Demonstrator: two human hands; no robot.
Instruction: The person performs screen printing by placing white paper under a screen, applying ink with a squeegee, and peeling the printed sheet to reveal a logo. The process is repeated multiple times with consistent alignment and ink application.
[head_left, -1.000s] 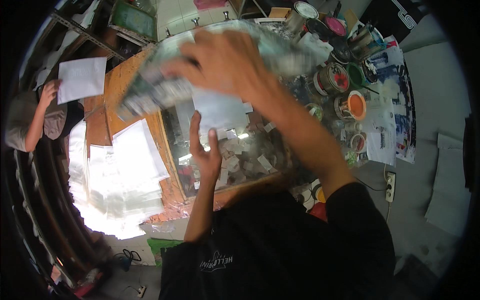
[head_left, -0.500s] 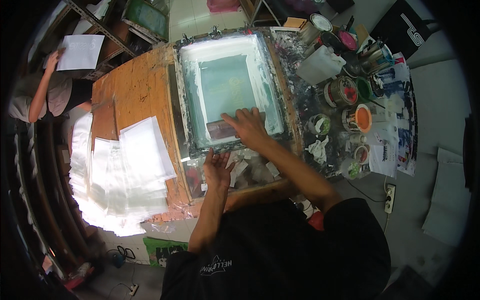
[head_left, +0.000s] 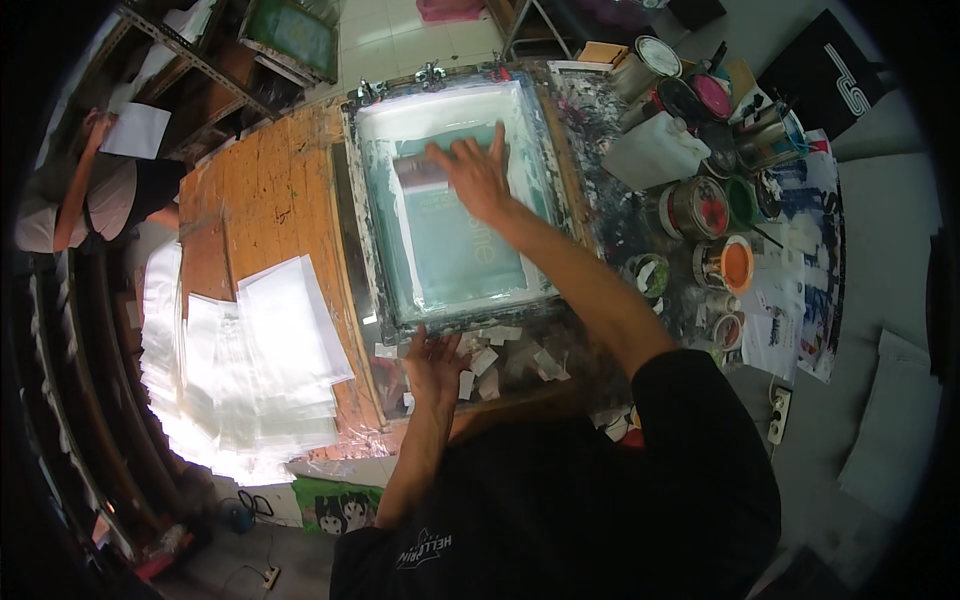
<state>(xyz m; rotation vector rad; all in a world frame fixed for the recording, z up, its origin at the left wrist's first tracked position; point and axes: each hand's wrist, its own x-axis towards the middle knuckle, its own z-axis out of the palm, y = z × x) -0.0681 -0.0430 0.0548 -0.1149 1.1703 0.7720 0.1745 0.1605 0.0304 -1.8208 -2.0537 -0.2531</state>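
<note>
A screen printing frame lies flat on the bench, its teal mesh bordered by white. Pale yellowish lettering shows on the mesh. Toward the far part of the mesh, my right hand is closed on a brownish squeegee, with a finger stretched out along its right end. At the near edge of the frame is my left hand, palm up and fingers apart, the fingertips at or just under the rim. Nothing shows in its palm.
Fanned white sheets cover the wooden bench at left. Paint cans, a white jug and an orange paint pot crowd the right side. Hinge clamps hold the far rim. Another person holds a white sheet at far left.
My right hand has pushed the squeegee from the near end of the mesh to its far part. My left hand stays at the near rim. The other person's sheet has shifted lower.
</note>
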